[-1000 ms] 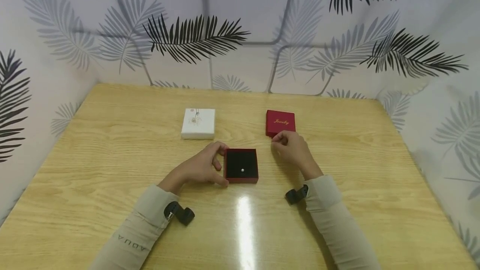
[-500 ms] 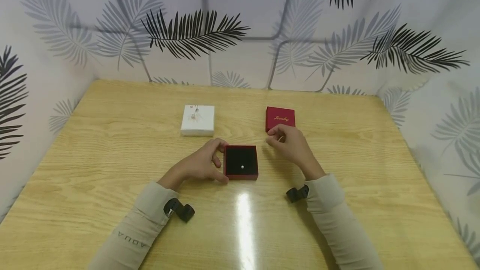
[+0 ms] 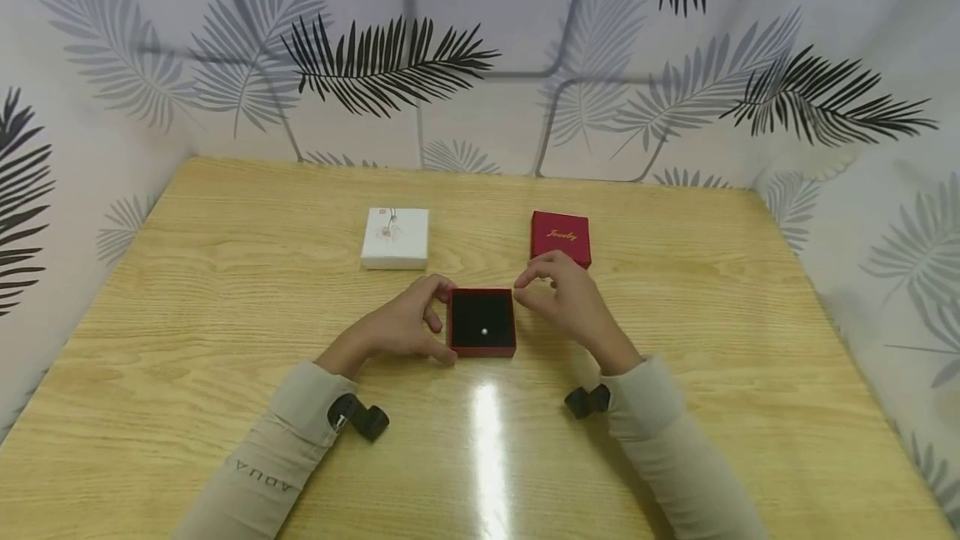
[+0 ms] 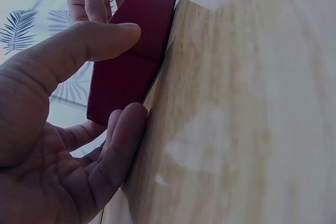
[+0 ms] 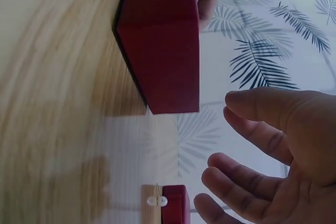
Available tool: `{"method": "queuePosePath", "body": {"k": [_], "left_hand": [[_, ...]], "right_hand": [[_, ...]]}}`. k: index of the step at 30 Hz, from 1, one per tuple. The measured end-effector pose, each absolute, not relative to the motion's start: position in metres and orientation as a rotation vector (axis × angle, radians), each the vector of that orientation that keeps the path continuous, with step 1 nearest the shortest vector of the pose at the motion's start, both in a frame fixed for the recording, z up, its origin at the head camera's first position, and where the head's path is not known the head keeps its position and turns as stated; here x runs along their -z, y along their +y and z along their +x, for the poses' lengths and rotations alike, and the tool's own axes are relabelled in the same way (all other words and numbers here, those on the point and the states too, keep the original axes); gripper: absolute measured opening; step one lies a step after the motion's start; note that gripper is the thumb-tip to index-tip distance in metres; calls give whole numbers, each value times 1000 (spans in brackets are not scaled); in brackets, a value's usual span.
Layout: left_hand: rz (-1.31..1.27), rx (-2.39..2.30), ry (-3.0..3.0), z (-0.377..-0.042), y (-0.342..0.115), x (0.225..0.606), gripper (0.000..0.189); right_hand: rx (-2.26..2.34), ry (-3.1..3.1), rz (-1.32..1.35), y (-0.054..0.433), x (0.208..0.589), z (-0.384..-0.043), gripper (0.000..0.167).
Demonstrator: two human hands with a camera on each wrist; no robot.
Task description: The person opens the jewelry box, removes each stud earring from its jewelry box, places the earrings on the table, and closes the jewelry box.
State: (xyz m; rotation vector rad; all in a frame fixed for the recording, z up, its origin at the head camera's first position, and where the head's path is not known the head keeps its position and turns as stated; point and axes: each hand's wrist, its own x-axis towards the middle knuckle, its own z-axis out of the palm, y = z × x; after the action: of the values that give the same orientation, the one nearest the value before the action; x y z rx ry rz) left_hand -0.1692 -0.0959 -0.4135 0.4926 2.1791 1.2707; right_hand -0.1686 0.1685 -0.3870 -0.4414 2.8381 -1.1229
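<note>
A red jewelry box (image 3: 483,352) with a black inner pad lies lidless on the table, a small pearl (image 3: 484,331) on the pad. My left hand (image 3: 405,325) grips the box's left side, thumb (image 4: 123,38) pressed on the red wall in the left wrist view. By the box's upper right corner hovers my right hand (image 3: 566,300), thumb and index fingertips close together, other fingers loosely curved. Nothing shows between those fingertips in the right wrist view. Behind that hand sits a red lid (image 3: 561,236) marked "Jewelry". A pearl earring (image 5: 160,201) lies in front of the lid.
A white box (image 3: 395,237) with a printed flower stands left of the red lid, farther back on the wooden table (image 3: 225,290). Leaf-patterned fabric (image 3: 480,132) hangs along the table's back and sides.
My right hand has moved left from the front of the red lid to the red box's upper right corner. My left hand keeps its grip on the box.
</note>
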Motion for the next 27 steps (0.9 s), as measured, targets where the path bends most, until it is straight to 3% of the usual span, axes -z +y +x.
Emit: {"method": "queuePosePath", "body": {"k": [27], "left_hand": [[482,-1270,2159,-172,-97,414,86]], "right_hand": [[886,2878,-735,141,388,-154,11]]}}
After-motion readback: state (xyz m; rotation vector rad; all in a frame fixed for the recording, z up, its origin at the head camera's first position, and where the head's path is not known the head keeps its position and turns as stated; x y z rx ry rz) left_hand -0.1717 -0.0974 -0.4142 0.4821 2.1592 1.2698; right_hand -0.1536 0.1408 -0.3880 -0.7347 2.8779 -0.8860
